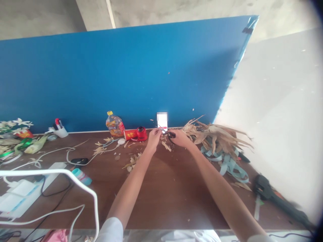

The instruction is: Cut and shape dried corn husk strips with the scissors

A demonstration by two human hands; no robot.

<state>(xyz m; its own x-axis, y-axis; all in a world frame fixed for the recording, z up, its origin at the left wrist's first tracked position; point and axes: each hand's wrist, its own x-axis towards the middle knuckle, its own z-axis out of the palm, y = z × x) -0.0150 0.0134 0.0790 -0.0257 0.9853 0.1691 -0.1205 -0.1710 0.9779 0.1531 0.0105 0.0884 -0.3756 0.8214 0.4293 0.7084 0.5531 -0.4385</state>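
Observation:
Both hands are close together near the back of the brown table, in front of a lit phone (162, 120) standing against the blue panel. My right hand (179, 138) is closed around black-handled scissors (172, 135), whose blades point left towards my left hand. The fingers of my left hand (153, 138) are pinched together; what they hold is too small to make out. Small dry husk scraps (166, 146) lie on the table below and between the hands. To the right of my right hand is a heap of dried corn husks (214, 134).
Pale blue ribbon (233, 168) and a black tool resembling a glue gun (275, 198) lie right. Left are a red can (130, 134), a plastic bottle (114, 125), husk flowers (131, 162), a white cup of pens (61, 131), cables and a power strip (25, 198).

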